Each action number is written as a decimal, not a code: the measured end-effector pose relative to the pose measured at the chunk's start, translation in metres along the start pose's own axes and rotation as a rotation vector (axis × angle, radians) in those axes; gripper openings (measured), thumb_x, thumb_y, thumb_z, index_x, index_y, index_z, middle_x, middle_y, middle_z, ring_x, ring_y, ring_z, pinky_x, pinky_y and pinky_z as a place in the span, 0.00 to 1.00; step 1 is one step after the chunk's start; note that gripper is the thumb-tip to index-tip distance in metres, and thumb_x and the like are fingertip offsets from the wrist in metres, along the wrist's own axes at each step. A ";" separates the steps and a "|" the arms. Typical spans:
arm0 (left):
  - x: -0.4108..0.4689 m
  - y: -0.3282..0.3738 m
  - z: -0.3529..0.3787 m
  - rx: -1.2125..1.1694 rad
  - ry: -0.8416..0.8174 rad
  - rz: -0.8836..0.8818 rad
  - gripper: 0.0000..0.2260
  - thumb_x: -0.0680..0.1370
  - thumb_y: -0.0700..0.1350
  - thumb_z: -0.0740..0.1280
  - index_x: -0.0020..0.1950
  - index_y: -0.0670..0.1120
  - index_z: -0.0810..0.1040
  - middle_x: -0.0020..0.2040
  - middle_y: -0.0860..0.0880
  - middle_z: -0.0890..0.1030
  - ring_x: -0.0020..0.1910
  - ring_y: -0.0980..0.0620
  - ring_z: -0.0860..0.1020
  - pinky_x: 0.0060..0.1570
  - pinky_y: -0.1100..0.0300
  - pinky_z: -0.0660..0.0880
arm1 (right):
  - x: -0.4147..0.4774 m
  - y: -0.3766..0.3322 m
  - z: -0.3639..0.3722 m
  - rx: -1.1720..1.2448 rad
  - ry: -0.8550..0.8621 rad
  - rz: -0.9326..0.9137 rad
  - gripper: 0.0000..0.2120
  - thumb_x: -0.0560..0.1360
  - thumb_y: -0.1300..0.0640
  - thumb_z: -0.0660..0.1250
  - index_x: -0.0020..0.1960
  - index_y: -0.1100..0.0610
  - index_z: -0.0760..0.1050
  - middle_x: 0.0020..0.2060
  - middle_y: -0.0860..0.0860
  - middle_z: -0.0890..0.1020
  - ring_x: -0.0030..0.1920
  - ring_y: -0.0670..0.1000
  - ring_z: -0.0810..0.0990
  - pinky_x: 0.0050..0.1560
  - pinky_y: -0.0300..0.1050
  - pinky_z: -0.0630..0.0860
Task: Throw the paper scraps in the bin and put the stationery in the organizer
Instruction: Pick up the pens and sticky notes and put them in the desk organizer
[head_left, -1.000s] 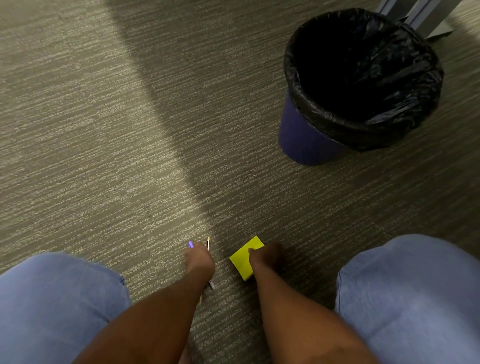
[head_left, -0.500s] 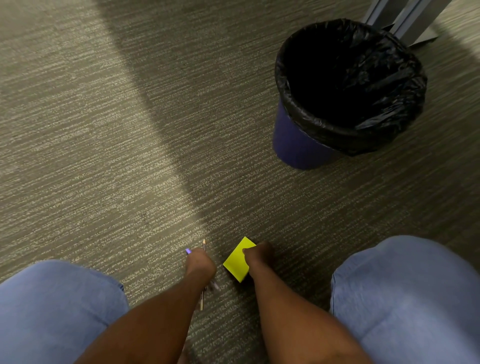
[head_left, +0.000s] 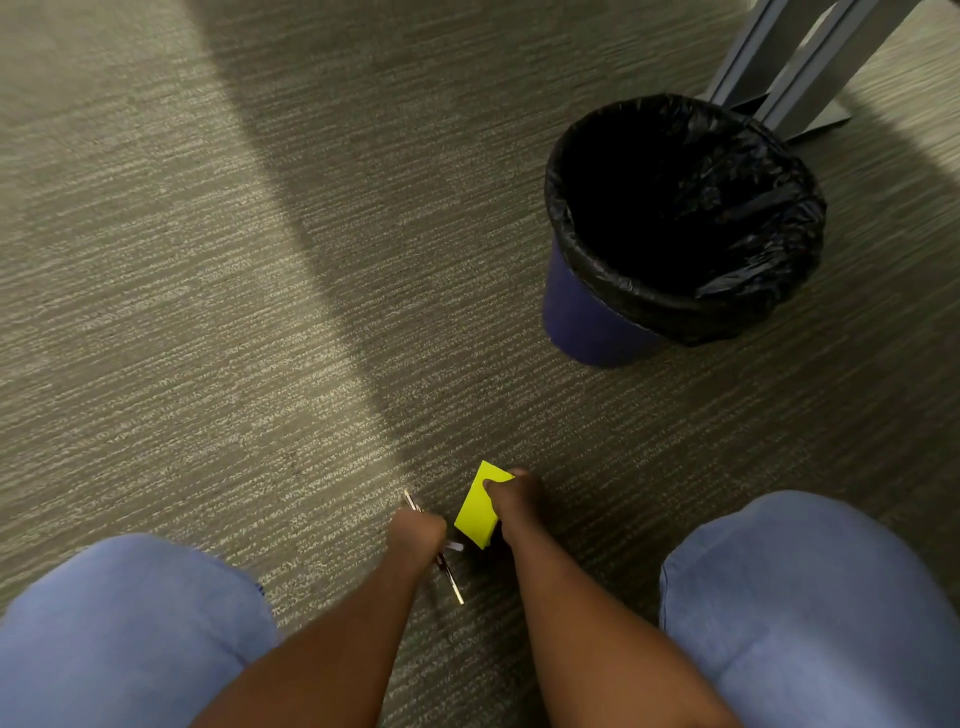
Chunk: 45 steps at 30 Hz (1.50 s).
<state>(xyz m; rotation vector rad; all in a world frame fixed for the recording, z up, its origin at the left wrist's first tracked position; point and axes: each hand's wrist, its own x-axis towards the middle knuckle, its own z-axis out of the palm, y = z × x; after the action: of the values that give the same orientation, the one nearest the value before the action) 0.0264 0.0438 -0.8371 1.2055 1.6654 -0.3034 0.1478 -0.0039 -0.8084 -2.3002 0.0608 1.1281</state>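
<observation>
My right hand (head_left: 514, 499) grips a bright yellow sticky-note pad (head_left: 478, 512) and holds it tilted on edge just above the carpet. Beside it, my left hand (head_left: 415, 532) is closed around thin pens or pencils (head_left: 451, 577); one tip sticks out above the fist and the other ends trail below it. A dark blue bin (head_left: 587, 322) lined with a black bag stands on the floor up and to the right, an arm's length from my hands. The organizer is not in view.
Grey-green striped carpet (head_left: 208, 312) covers the floor. My two knees in light blue trousers (head_left: 810, 597) flank my arms at the bottom. A grey metal furniture leg and foot (head_left: 795, 57) stand behind the bin.
The yellow pad has come up from lying flat to standing tilted in my right hand. My left fist has closed tighter on the pens, and the purple tip no longer shows. My view has shifted.
</observation>
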 end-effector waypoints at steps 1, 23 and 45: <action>0.019 -0.011 0.008 -0.031 0.002 -0.011 0.15 0.69 0.36 0.63 0.51 0.30 0.77 0.45 0.33 0.83 0.44 0.36 0.83 0.45 0.43 0.81 | 0.000 -0.003 -0.002 0.001 0.002 -0.002 0.20 0.72 0.59 0.71 0.62 0.65 0.74 0.59 0.63 0.79 0.59 0.61 0.78 0.57 0.51 0.75; -0.057 0.095 -0.008 -0.120 0.069 0.316 0.09 0.74 0.32 0.58 0.49 0.34 0.76 0.45 0.31 0.79 0.43 0.33 0.79 0.40 0.46 0.77 | -0.023 -0.065 -0.069 0.044 0.155 -0.087 0.17 0.71 0.59 0.72 0.57 0.64 0.77 0.57 0.61 0.81 0.57 0.61 0.79 0.55 0.51 0.75; -0.229 0.212 -0.092 -0.219 0.030 0.359 0.10 0.75 0.39 0.60 0.35 0.50 0.70 0.44 0.29 0.78 0.43 0.32 0.79 0.44 0.37 0.78 | -0.199 -0.217 -0.209 0.041 0.200 -0.106 0.18 0.73 0.57 0.69 0.61 0.63 0.74 0.59 0.62 0.79 0.59 0.61 0.77 0.56 0.47 0.72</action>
<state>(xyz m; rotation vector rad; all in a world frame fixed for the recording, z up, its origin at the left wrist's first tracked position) 0.1439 0.0766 -0.5356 1.3158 1.4309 0.1173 0.2302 0.0305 -0.4587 -2.3431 0.0373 0.8351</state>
